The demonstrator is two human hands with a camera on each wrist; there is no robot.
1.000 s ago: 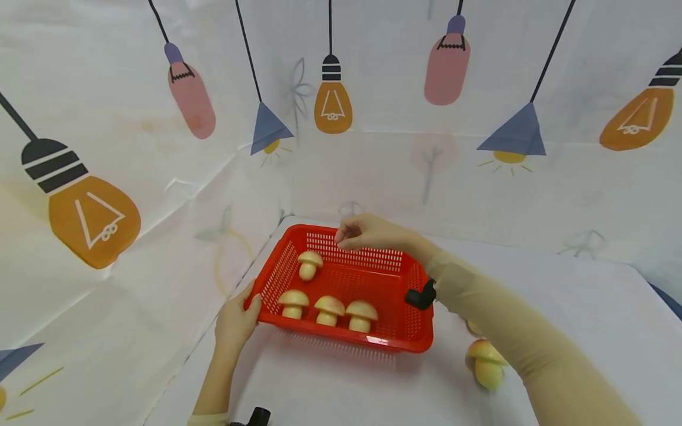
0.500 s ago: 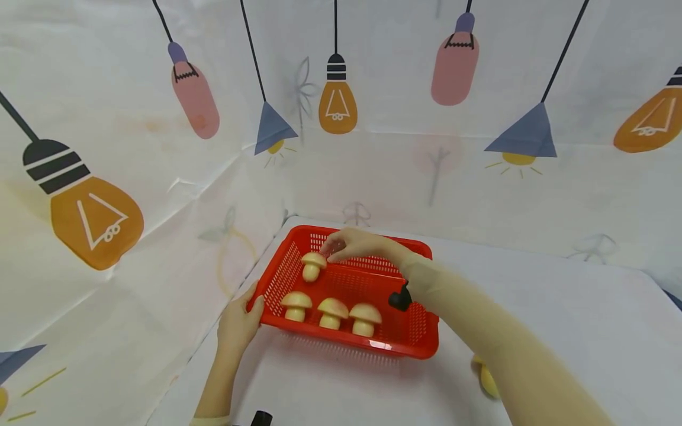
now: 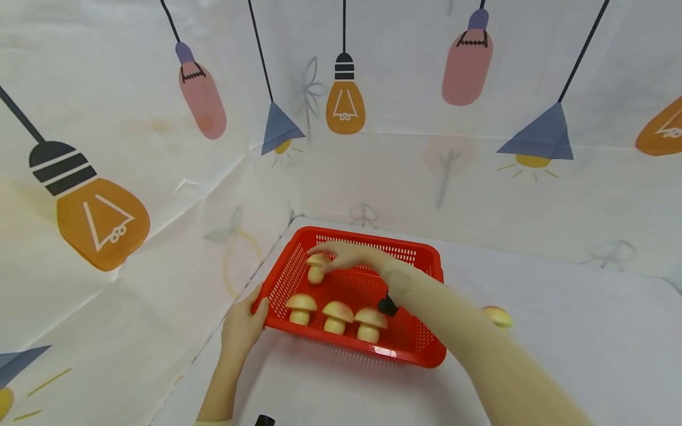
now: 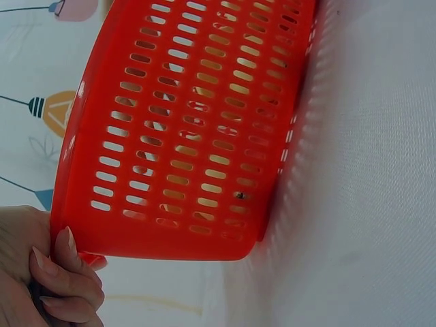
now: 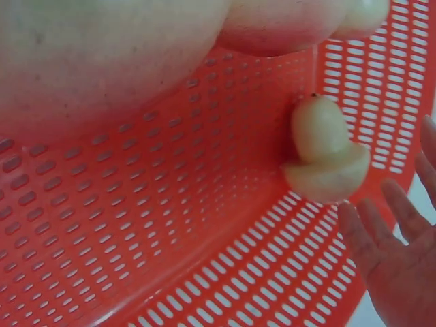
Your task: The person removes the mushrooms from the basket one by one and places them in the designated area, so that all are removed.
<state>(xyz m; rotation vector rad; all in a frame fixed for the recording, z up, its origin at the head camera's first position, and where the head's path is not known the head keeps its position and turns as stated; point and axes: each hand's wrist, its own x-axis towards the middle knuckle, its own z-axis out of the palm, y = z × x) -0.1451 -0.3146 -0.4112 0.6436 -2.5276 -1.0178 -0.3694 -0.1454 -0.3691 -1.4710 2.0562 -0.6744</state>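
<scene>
In the head view my left hand (image 3: 242, 328) grips the left corner of a red plastic basket (image 3: 405, 355). The left wrist view has its fingers (image 4: 65, 279) curled at the basket's rim. My right hand (image 3: 348, 254) reaches over the basket, with its fingers around the cap of a pale yellow mushroom (image 3: 316, 273) at the back left. Seen from the right wrist, that mushroom (image 5: 323, 139) has its cap right by the spread fingertips of the right hand (image 5: 402, 262). Three similar mushrooms, the left one (image 3: 301, 305) among them, line the basket's front side.
Another mushroom (image 3: 498, 315) with a reddish cap lies on the white table (image 3: 575, 343), right of the basket and partly behind the right sleeve (image 3: 469, 331). A white sheet printed with lamps (image 3: 394, 171) hangs behind the table and along its left.
My right hand has moved left and down from the basket's back edge to the back-left mushroom. The left hand keeps its grip. The whole scene has shifted slightly right in view.
</scene>
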